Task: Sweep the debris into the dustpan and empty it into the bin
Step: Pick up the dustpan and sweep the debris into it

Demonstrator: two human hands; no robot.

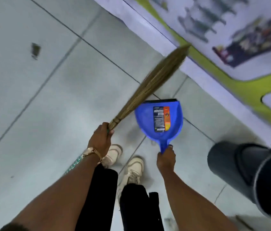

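Note:
My left hand [100, 139] is shut on the bound end of a straw broom [154, 79], whose bristles slant up and to the right, off the floor. My right hand [165, 158] grips the handle of a blue dustpan [159, 120] with a printed label inside; the pan hangs in the air, its black lip pointing away from me. I see no debris in the pan. A dark scrap of debris [35, 50] lies on the grey floor tiles far to the left. A dark round bin [254, 179] stands at the right, its open mouth partly in view.
A printed banner [231, 47] with a yellow-green stripe lies along the upper right. My two pale shoes [131, 170] and black trousers are below my hands. A small bit of litter [169, 221] lies near the bottom edge. The view is blurred.

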